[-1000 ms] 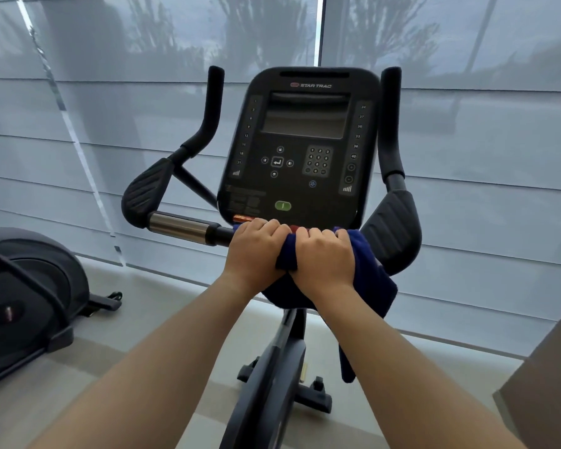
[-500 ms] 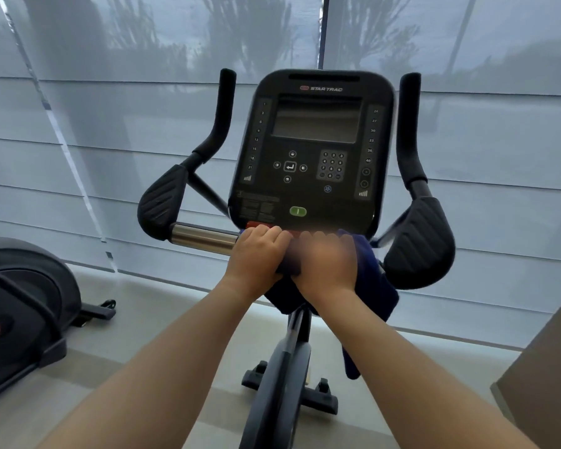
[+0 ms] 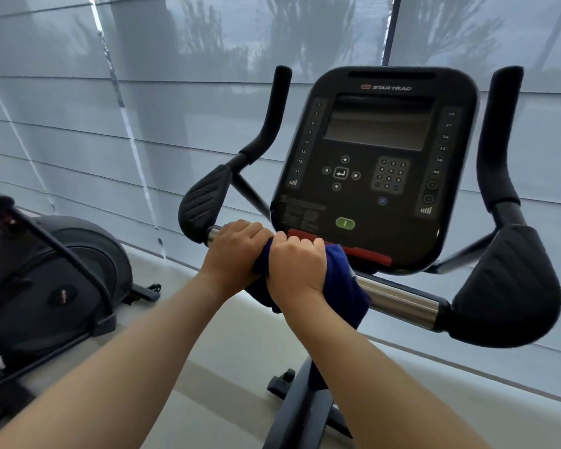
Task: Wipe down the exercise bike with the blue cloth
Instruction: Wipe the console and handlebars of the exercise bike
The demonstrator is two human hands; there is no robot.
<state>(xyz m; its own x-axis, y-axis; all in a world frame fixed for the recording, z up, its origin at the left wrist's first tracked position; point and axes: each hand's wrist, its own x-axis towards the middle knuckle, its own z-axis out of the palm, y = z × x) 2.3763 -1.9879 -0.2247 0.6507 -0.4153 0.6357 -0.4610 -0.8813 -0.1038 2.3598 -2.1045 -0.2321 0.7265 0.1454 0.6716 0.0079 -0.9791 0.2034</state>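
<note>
— Fingers (image 3: 253, 230) of the left hand (image 3: 237, 251), how do they sit?
— Curled tight over the chrome handlebar (image 3: 402, 301) of the exercise bike (image 3: 292, 416), near its left end, just beside the left arm pad (image 3: 204, 197).
— And the right hand (image 3: 297, 267)?
— Touching the left one, knuckles up, fingers wrapped round the blue cloth (image 3: 344, 286) and pressing it onto the same bar.
— Where does the cloth lie?
— Bunched over the bar below the console (image 3: 373, 170), under the red strip (image 3: 363, 252); a fold hangs down beneath both hands. To its right the bar is bare up to the right arm pad (image 3: 509, 286).
— Anything else around?
— Another dark machine (image 3: 62, 280) stands on the floor (image 3: 224, 367) at the left, with grey blinds (image 3: 62, 131) behind.
</note>
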